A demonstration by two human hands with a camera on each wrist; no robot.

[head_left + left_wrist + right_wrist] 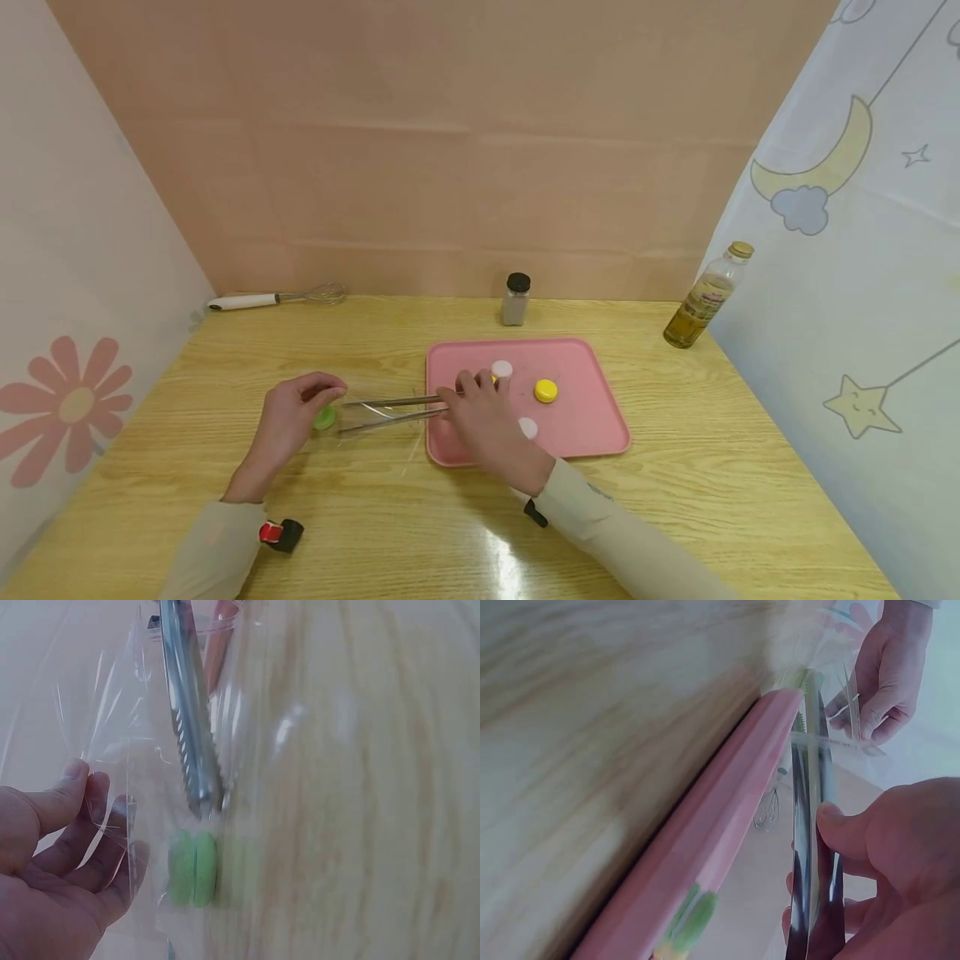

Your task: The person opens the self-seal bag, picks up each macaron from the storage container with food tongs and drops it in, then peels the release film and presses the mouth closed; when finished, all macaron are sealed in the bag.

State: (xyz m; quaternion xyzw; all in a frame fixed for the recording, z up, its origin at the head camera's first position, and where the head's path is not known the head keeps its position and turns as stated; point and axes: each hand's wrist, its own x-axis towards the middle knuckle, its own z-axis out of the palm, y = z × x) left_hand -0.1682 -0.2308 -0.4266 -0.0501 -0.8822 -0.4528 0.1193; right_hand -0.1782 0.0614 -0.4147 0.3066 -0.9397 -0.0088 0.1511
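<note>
A clear plastic bag (112, 750) is pinched between the thumb and fingers of my left hand (288, 417). Inside it lies a green macaron (196, 868), just beyond the tips of the metal tongs (187, 712). My right hand (487, 429) grips the tongs near their middle, above the pink tray (600, 429). The tongs' toothed ends reach left into the bag, their arms apart and nothing between them. On the tray sit a yellow macaron (546, 391) and two pale ones, and another green macaron (696, 922) shows in the right wrist view; my right hand hides part of the tray.
At the back stand a small jar with a black lid (515, 300) and, on the right, an oil bottle (701, 307). A whisk (255, 301) lies at the back left by the wall. Printed cloth walls enclose the wooden table (390, 533).
</note>
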